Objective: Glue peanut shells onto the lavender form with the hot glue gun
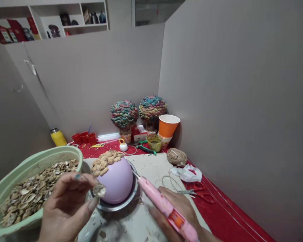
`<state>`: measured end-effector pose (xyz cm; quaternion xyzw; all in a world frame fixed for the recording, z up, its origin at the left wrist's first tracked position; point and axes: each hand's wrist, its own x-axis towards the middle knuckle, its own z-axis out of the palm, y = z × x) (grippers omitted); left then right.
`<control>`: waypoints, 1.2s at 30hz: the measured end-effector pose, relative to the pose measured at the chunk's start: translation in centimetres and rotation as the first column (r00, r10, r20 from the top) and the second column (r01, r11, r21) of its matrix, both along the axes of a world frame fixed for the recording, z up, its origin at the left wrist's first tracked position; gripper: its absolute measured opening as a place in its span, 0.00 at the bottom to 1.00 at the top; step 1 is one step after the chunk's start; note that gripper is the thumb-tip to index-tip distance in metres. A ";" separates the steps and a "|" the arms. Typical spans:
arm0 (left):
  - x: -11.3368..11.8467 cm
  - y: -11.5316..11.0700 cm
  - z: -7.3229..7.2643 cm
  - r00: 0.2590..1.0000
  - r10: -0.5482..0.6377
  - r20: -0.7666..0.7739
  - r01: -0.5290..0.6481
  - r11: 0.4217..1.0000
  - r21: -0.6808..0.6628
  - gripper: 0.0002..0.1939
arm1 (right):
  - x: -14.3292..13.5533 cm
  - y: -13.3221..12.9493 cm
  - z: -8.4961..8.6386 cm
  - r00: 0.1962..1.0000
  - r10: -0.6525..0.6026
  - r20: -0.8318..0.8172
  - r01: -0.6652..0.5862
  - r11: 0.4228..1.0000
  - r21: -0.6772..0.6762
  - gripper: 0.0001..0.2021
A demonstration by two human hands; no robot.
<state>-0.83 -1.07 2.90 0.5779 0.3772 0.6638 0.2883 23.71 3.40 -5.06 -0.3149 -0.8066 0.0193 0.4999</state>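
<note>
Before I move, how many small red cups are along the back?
3, in a row: the left cup nearest the yellow bottle, the middle cup, and the right cup nearest the clear sticks. Others may be hidden behind them.

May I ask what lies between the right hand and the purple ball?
The pink glue gun's front and the metal bowl's rim, in the head view.

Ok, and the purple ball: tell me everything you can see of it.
The purple ball is round, smooth and slightly glossy, perhaps a balloon. Rough tan pieces, like nutshells, cover its upper left in tight, overlapping rows; the rest in view is bare. It sits in a shiny metal bowl, which hides its underside. The left hand's shell overlaps its left edge in view, and the pink glue gun's nozzle points at its right side; contact can't be confirmed.
</note>
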 end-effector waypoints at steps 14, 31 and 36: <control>-1.8 -2.2 3.3 0.983 -0.088 0.162 0.058 0.982 0.177 0.14 | 0.8 4.0 -0.1 0.811 -0.241 0.534 0.509 0.740 -0.440 0.13; -3.4 -4.1 4.7 1.000 0.005 0.006 -0.006 0.976 0.218 0.11 | -0.5 4.1 9.1 0.957 0.014 0.288 0.109 0.908 -0.404 0.18; -2.9 -2.5 4.7 0.960 0.117 -0.256 -0.071 0.981 0.182 0.09 | -4.8 8.8 8.8 0.959 0.236 0.160 -0.164 0.916 -0.367 0.19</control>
